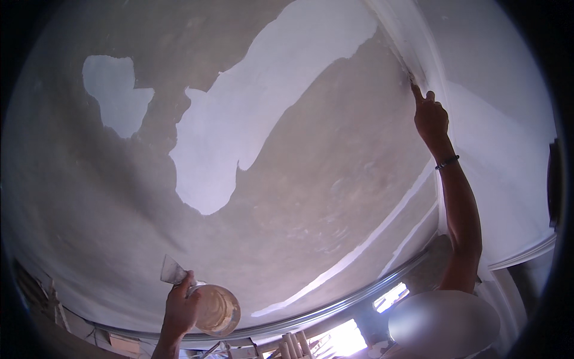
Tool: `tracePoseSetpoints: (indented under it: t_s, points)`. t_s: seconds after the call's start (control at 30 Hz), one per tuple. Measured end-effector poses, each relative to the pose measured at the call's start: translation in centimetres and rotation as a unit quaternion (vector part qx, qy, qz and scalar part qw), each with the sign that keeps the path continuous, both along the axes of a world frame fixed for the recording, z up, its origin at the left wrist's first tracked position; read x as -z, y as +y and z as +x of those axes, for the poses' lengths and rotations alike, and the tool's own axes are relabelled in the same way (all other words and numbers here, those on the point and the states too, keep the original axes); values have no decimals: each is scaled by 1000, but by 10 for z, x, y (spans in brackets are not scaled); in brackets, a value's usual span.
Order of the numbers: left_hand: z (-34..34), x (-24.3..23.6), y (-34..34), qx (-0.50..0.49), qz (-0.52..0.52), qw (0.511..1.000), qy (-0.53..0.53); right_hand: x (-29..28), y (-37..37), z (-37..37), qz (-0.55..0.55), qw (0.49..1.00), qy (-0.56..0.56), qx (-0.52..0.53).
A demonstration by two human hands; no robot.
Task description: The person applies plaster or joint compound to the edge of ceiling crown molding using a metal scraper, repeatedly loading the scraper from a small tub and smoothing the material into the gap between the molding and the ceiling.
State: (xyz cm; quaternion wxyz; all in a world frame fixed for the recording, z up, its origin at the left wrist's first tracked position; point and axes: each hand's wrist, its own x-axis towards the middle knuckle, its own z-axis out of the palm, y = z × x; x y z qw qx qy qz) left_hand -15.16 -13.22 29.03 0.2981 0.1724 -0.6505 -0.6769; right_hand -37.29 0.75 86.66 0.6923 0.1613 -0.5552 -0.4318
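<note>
My left hand [180, 310], low in the view, is closed round a putty knife [172, 270], its broad blade pointing up and left. Against the same hand is a round, see-through tub [220, 310] with pale beige stuff inside; the fingers behind it are partly hidden. My right hand [431, 118] is raised high on the right, a dark bracelet [447, 162] at its wrist. Its index finger stretches up to the seam beside the white cornice [418, 45], and the other fingers are curled. I see no tool in it.
Overhead spreads a grey-beige plastered ceiling [323, 161] with large smooth white patches [215, 143]. A white wall [502, 179] stands to the right. Along the bottom are bright openings [347, 338] and upright wooden pieces [293, 346]. A pale blurred oval [445, 323] hides part of the lower right.
</note>
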Motion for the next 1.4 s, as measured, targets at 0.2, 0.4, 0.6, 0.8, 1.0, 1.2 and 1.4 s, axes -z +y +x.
tracePoseSetpoints:
  t_s: [0.2,0.4,0.6,0.8,1.0,1.2,1.4]
  points:
    - [-11,18,3,4,-8,1000,18,-1,-62,39,92,978,-19,-184]
    - [-22,30,13,21,2,1000,11,-26,-127,53,153,974,13,-166]
    - [-23,44,15,23,10,1000,6,-27,-78,8,72,995,-24,-70]
    - [-25,46,13,22,26,999,18,-17,13,-39,-3,997,-59,41]
    - [-21,57,10,19,21,1000,7,-9,-10,0,-6,996,-82,-29]
    - [-20,66,9,18,11,1000,14,-20,-146,72,155,967,-52,-194]
    - [-16,71,7,20,11,1000,-2,-31,-219,119,154,979,-57,-124]
